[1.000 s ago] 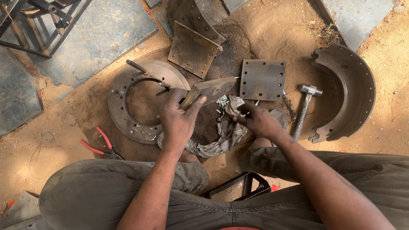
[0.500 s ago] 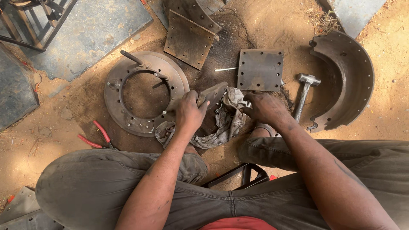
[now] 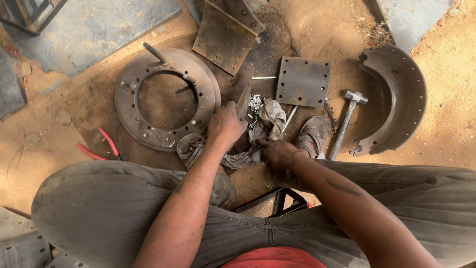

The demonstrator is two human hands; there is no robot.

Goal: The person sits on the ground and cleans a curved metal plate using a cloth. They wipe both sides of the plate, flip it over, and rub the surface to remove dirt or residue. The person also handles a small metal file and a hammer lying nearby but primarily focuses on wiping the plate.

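My left hand [image 3: 225,124] grips a flat dark metal piece [image 3: 243,101], held on edge above a grey rag [image 3: 258,134] on the ground. My right hand [image 3: 277,153] rests on the rag's near edge, fingers curled, pinching the cloth. A small heap of pale rivets [image 3: 255,102] lies on the rag just beyond the metal piece. The rag spreads between a round metal ring plate [image 3: 134,94] on the left and a sandalled foot [image 3: 311,135] on the right.
A hammer [image 3: 344,119] lies right of the foot, beside a curved brake shoe [image 3: 401,99]. A square drilled plate [image 3: 303,82] and a worn lining plate [image 3: 223,37] lie farther out. Red-handled pliers [image 3: 101,146] sit at the left. A dark stool frame [image 3: 277,201] is between my legs.
The left hand lowered the metal piece and turned it on edge. The right hand drew back from the rag's middle to its near edge. The view shifted down and right.
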